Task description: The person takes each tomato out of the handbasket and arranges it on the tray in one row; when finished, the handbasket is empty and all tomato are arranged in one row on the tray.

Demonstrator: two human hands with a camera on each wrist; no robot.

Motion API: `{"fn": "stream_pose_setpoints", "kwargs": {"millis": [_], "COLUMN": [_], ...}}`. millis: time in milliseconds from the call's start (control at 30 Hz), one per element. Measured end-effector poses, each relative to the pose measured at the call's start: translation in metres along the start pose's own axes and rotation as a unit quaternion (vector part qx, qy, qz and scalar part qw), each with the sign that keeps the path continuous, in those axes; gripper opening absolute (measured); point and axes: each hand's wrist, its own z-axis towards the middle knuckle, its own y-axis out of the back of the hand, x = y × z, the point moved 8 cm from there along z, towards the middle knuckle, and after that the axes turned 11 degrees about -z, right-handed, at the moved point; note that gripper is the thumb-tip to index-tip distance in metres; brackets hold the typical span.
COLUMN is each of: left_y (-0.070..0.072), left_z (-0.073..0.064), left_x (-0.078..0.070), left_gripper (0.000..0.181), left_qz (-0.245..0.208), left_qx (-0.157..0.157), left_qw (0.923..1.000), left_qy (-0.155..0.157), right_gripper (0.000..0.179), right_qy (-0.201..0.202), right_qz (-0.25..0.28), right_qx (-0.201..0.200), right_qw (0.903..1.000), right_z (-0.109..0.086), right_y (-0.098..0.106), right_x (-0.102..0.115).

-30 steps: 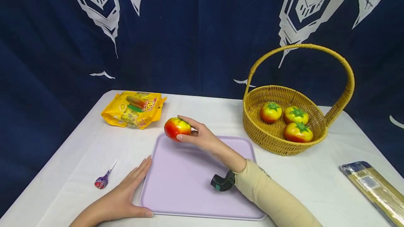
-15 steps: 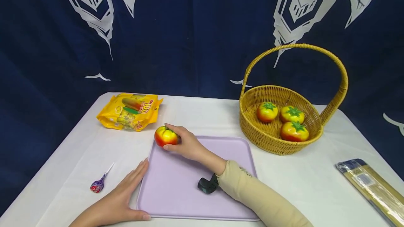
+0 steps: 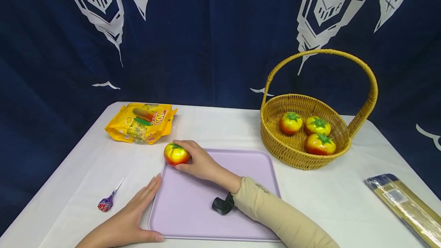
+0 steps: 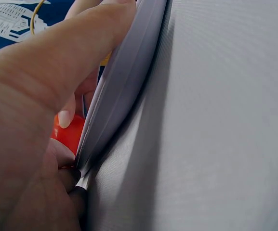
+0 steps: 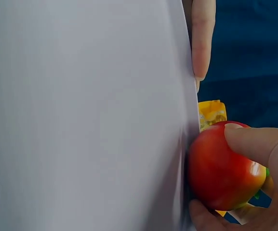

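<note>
My right hand (image 3: 203, 162) grips a red-and-yellow toy tomato (image 3: 176, 155) at the far left corner of a flat lilac tray (image 3: 193, 209). In the right wrist view, the thumb and fingers curl round the tomato (image 5: 223, 166), which sits against the tray's rim. My left hand (image 3: 132, 217) lies at the tray's left side, with straight fingers along the edge and the thumb near the front corner. The left wrist view shows that thumb (image 4: 90, 33) beside the tray's rim (image 4: 119, 96). A wicker basket (image 3: 280, 152) at the right holds several similar tomatoes (image 3: 320, 144).
A yellow snack bag (image 3: 141, 122) lies at the back left. A wrapped lollipop (image 3: 105, 203) is left of my left hand. At the right edge lies a clear-wrapped brown package (image 3: 403, 202). A black curved piece (image 3: 223, 205) sits at my right wrist, over the tray.
My right hand has carried the tomato left and down, from above the tray's far edge to its far left corner. The left hand has stayed at the tray's side.
</note>
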Motion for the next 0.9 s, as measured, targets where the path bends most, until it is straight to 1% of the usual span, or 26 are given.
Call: {"fn": "stream_pose_setpoints", "kwargs": {"millis": [167, 267, 300, 333, 500, 667, 900], "left_y": [-0.001, -0.002, -0.002, -0.002, -0.001, -0.001, -0.001], "left_z": [0.001, 0.002, 0.002, 0.002, -0.002, -0.003, -0.002], "left_x": [-0.001, -0.001, 0.000, 0.000, 0.001, 0.002, -0.001], "left_gripper": [0.118, 0.118, 0.118, 0.118, 0.118, 0.118, 0.116], "left_qz": [-0.001, -0.004, 0.000, 0.002, 0.012, 0.003, 0.020], "left_qx": [0.004, 0.006, 0.005, 0.004, -0.006, -0.005, -0.019], "left_qw": [1.0000, 1.0000, 1.0000, 1.0000, 0.9998, 0.9999, 0.9991], "left_qy": [-0.006, -0.003, 0.003, -0.003, -0.011, -0.013, -0.033], "right_gripper": [0.069, 0.072, 0.073, 0.073, 0.073, 0.074, 0.078], "right_qy": [-0.011, -0.013, -0.013, -0.013, -0.007, -0.001, -0.009], "right_qz": [-0.007, -0.010, -0.010, -0.011, -0.017, -0.020, -0.020], "right_qx": [0.007, 0.017, 0.020, 0.024, 0.034, 0.042, 0.056], "right_qw": [0.9999, 0.9997, 0.9997, 0.9996, 0.9992, 0.9989, 0.9982], "right_z": [-0.001, -0.003, -0.003, -0.003, -0.004, -0.006, -0.014], "right_y": [0.001, 0.000, -0.001, -0.001, -0.005, -0.006, 0.005], "right_x": [-0.001, -0.001, 0.000, 0.001, 0.005, 0.007, 0.008]}}
